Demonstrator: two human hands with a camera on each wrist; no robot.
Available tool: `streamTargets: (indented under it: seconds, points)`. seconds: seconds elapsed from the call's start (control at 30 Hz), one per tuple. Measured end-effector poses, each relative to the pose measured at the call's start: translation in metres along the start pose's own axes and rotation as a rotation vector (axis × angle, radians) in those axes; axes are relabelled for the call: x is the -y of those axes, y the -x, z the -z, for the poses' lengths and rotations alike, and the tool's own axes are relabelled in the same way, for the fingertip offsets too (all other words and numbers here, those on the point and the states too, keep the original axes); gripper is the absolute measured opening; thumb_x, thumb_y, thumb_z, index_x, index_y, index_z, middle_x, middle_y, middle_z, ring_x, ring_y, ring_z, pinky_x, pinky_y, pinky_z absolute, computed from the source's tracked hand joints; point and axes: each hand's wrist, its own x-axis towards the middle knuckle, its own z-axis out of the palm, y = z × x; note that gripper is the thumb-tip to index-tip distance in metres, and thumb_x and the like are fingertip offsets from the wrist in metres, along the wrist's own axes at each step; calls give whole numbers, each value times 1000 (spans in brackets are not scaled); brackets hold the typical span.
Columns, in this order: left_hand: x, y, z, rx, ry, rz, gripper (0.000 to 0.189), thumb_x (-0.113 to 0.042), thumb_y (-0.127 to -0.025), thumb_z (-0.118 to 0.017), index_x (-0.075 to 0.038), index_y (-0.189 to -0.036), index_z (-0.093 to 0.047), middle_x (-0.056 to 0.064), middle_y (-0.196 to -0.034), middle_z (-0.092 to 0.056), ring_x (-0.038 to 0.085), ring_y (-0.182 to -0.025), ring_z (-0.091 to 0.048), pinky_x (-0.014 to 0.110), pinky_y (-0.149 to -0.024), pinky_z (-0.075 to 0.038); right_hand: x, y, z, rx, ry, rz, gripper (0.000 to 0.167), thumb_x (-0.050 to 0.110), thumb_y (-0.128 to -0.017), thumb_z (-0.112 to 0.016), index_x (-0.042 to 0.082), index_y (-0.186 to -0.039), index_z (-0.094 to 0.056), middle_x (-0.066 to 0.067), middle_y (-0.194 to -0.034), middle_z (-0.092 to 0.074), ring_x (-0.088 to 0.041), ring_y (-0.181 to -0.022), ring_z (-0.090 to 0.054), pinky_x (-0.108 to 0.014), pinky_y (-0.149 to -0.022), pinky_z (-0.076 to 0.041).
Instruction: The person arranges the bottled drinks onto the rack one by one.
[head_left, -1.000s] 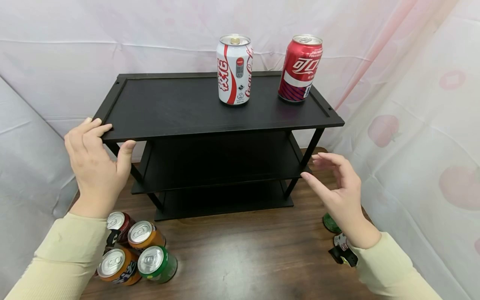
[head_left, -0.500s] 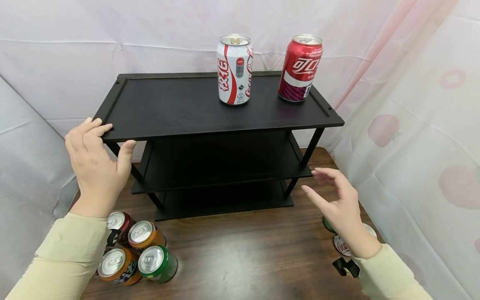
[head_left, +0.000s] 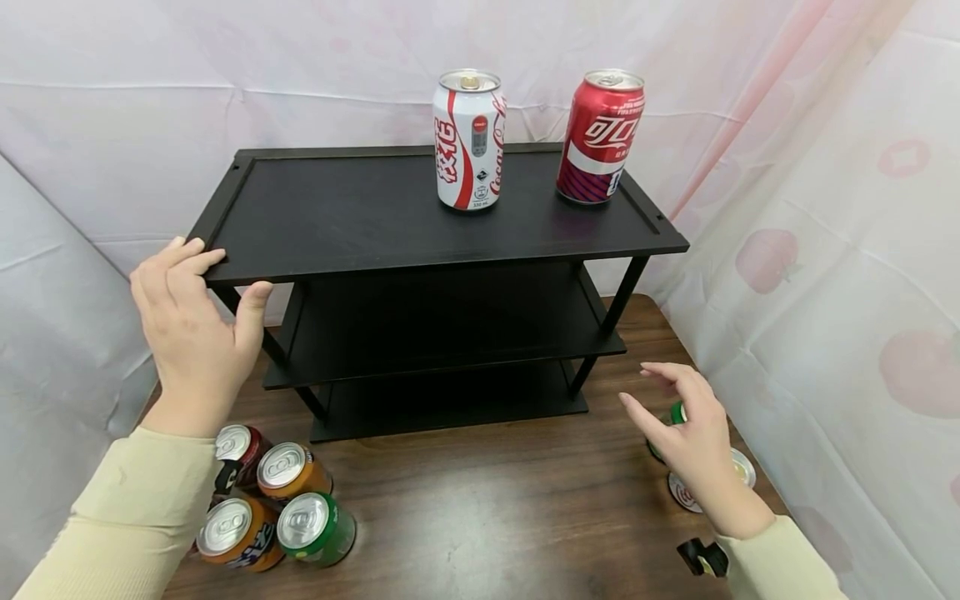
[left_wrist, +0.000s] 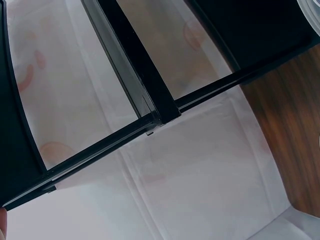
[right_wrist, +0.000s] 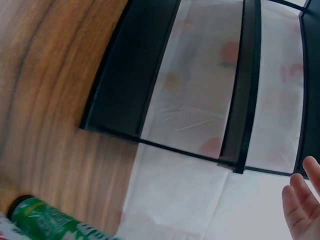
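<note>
My left hand [head_left: 191,325] rests at the front left corner of a black three-tier shelf [head_left: 337,217], fingertips on the top board and thumb beside its front edge. Only a fingertip [left_wrist: 3,222] shows in the left wrist view. My right hand [head_left: 686,429] is in the air right of the shelf, holding nothing, thumb and fingers spread apart. Beneath it, partly hidden, are a green can [head_left: 677,413] and a white can with red lettering [head_left: 684,493]. On the top board stand a white Coca-Cola can [head_left: 470,146] and a red Coca-Cola can [head_left: 600,137], both upright.
Several cans stand on the wooden table [head_left: 465,517] at front left, among them a green can [head_left: 318,533], orange cans [head_left: 296,475] and a dark red can [head_left: 243,450]. White printed cloth [head_left: 337,75] hangs behind and at both sides.
My right hand has moved down and slightly right, away from the shelf's side and over the cans at the right. My left hand and the two cans on top stay where they were.
</note>
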Motion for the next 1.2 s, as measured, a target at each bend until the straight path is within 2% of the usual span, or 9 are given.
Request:
streamTargets:
  seconds: [0.1,0.3,0.43,0.53,0.67,0.8,0.9,1.03,1.2]
  points:
    - [0,0,0,4,0,1,79,-69,-90,-51,7,-113,-54,29,-123,-51,43,-126,-45,50,-115,-30,-7,6,2,-11,26,11,50,-3,-64,-85,2,-110,-67,-12,-101,-68,-7,-91,-53,-16,-83,-39]
    - [1,0,1,11,2,-2,78,-68,-91,-52,6,-113,-54,30,-123,-51,43,-127,-44,50,-115,-29,-20,16,9,18,108,-30,49,-1,-67,-85,1,-112,-66,-13,-105,-68,8,-96,-47,-16,-82,-39]
    - [1,0,2,13,4,-4,77,-67,-91,-52,7,-113,-54,30,-123,-51,43,-126,-44,50,-115,-29,-25,25,14,41,188,-72,48,3,-68,-87,1,-112,-66,-12,-103,-68,-5,-91,-51,-25,-79,-39]
    - [1,0,1,7,8,-5,77,-68,-91,-52,6,-113,-54,29,-123,-51,43,-126,-45,50,-115,-30,-30,32,19,52,244,-130,49,8,-69,-87,2,-113,-66,-12,-103,-68,-19,-88,-53,-26,-77,-38]
    - [0,0,0,4,7,-5,77,-68,-90,-52,6,-113,-54,29,-124,-51,43,-126,-45,50,-115,-30,-39,41,25,67,308,-207,49,14,-71,-87,2,-115,-66,-15,-104,-67,-27,-89,-55,-30,-76,-38]
    - [1,0,0,2,6,-9,77,-68,-91,-52,6,-114,-54,29,-125,-51,43,-126,-45,51,-114,-30,-50,50,31,97,355,-291,52,22,-75,-86,0,-117,-64,-22,-110,-64,-38,-98,-56,-46,-81,-41]
    - [1,1,0,2,7,-11,77,-68,-91,-52,6,-114,-54,29,-124,-51,43,-126,-45,51,-114,-30,-57,59,36,134,382,-372,60,29,-77,-84,-3,-122,-60,-27,-119,-58,-46,-108,-50,-59,-87,-38]
    - [1,1,1,5,6,-13,77,-67,-91,-52,6,-114,-54,29,-124,-51,43,-126,-45,51,-114,-30,-64,70,39,175,411,-467,69,37,-79,-81,-2,-129,-55,-30,-129,-50,-51,-116,-43,-64,-92,-34]
    - [0,1,1,4,7,-14,76,-67,-91,-52,6,-114,-54,29,-123,-51,42,-127,-45,51,-114,-29,-70,81,40,194,434,-530,73,43,-79,-80,-1,-131,-54,-31,-130,-48,-53,-113,-43,-64,-87,-35]
